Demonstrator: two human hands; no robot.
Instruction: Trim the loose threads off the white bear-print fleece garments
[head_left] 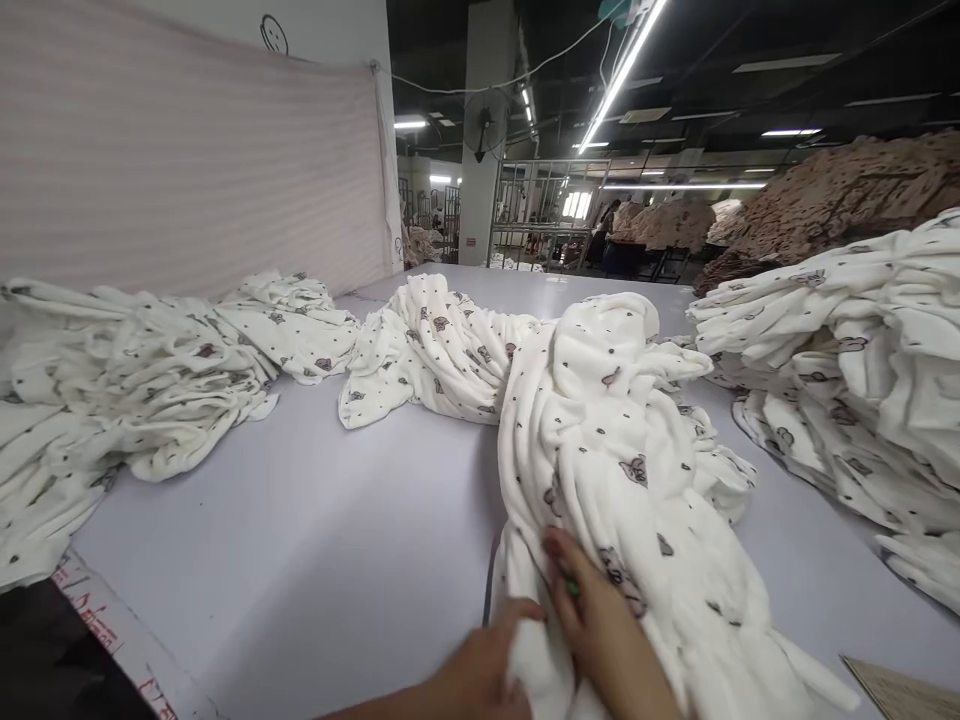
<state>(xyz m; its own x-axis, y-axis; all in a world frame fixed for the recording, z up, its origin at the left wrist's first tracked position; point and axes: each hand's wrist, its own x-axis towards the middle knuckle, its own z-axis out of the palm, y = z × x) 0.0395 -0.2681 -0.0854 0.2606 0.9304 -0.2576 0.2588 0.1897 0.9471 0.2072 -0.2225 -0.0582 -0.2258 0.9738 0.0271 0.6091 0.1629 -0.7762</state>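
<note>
A long bunched heap of white printed fabric (637, 480), soft with small grey-brown animal faces and dark dots, runs toward me across the table. My left hand (487, 660) is at its near left edge, fingers curled on a fold of the fabric. Just right of it, my right hand (607, 630) lies against the same heap with its fingers closed. A small green thing (572, 586) peeks out between those fingers; most of it is hidden, so its kind cannot be told. Further back, another twisted length of the printed fabric (442, 350) joins this heap.
More printed fabric is piled on the left (150, 370) and stacked high on the right (847, 370) of the pale table (337, 560). A brown card (900, 690) lies near the lower right corner. A pinkish striped cloth (187, 150) hangs behind the left pile.
</note>
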